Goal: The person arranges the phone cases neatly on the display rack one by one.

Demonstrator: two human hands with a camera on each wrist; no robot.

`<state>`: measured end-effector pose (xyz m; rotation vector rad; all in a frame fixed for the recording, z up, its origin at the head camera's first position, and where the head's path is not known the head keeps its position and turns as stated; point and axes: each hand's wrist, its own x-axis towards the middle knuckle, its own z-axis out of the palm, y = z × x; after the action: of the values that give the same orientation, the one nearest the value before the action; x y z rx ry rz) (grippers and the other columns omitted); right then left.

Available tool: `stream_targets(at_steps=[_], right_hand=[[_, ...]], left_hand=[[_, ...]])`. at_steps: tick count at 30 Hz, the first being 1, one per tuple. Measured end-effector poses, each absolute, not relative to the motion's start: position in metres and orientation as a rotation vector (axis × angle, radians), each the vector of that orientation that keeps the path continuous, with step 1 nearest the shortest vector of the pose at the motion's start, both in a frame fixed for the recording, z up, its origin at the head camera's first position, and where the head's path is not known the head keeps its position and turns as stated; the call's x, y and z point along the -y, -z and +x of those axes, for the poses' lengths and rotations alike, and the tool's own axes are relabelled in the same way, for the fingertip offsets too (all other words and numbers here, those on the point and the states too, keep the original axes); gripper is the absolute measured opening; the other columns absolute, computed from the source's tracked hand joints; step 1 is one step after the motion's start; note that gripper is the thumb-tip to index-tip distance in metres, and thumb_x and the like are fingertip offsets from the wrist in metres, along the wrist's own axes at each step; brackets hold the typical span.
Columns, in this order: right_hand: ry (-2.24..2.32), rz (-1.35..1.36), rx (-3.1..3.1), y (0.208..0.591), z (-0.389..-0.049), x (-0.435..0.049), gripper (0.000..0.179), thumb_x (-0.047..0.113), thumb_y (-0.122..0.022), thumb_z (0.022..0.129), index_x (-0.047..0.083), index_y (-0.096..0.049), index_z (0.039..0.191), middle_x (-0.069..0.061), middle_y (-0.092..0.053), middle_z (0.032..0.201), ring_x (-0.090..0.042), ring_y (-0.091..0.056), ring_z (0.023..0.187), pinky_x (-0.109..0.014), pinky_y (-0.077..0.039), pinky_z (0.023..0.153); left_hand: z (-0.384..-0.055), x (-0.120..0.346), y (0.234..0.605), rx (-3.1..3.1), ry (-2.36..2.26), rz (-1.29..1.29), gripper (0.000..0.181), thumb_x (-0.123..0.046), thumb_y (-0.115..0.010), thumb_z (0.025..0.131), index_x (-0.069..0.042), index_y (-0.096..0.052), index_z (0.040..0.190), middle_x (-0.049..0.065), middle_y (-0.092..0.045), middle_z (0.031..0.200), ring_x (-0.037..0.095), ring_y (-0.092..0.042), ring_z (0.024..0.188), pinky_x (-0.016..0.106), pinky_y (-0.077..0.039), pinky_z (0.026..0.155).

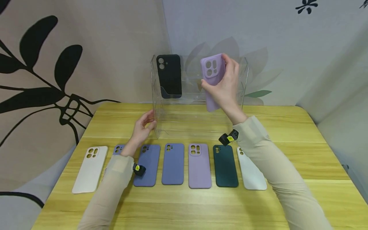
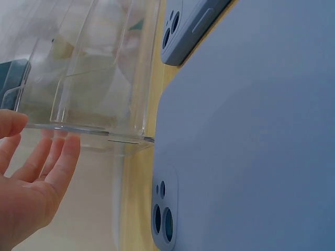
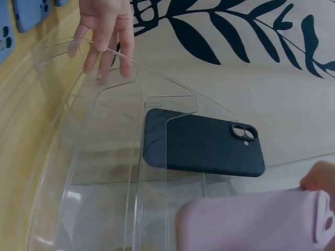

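Note:
My right hand [image 1: 225,83] grips a light purple phone case [image 1: 212,68] by its edges, thumb on one side and fingers on the other. That case is upright at the right part of a clear tiered acrylic stand [image 1: 187,119]. At the stand's upper left leans a black phone case [image 1: 169,75], also seen through the clear walls in the right wrist view. My left hand [image 1: 142,127] rests its fairly straight fingers against the stand's left side wall, with the thumb at the wall's edge [image 2: 78,128].
A row of phone cases lies in front of the stand: white [image 1: 90,169], several blue [image 1: 173,164], purple [image 1: 200,172], dark green [image 1: 225,166] and pale white [image 1: 253,174]. My left forearm covers part of one blue case. A patterned wall [image 1: 123,57] stands close behind.

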<state>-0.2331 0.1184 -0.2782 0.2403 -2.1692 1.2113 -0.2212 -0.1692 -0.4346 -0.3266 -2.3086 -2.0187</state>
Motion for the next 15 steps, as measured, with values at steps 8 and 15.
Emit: stream_targets(at_steps=[8,15], right_hand=[[-1.204,0.211,2.098,0.266,-0.252,-0.1,0.085,0.014,-0.076,0.069,0.004,-0.031,0.141,-0.011,-0.034,0.132,-0.014,-0.036,0.117,-0.016,-0.032,0.097],[-1.231,0.168,2.025,0.259,-0.27,-0.089,0.085,0.013,-0.077,0.068,0.004,-0.032,0.14,-0.01,-0.033,0.131,-0.012,-0.032,0.118,-0.015,-0.029,0.097]], left_hand=[[-0.222,0.168,0.435,2.294,2.014,-0.325,0.049,0.012,-0.051,0.09,0.007,-0.039,0.137,0.03,-0.047,0.129,0.039,-0.048,0.11,0.013,-0.047,0.072],[-0.219,0.167,0.428,2.304,2.036,-0.309,0.049,0.013,-0.051,0.089,0.008,-0.039,0.137,0.031,-0.045,0.13,0.042,-0.046,0.113,0.013,-0.047,0.072]])
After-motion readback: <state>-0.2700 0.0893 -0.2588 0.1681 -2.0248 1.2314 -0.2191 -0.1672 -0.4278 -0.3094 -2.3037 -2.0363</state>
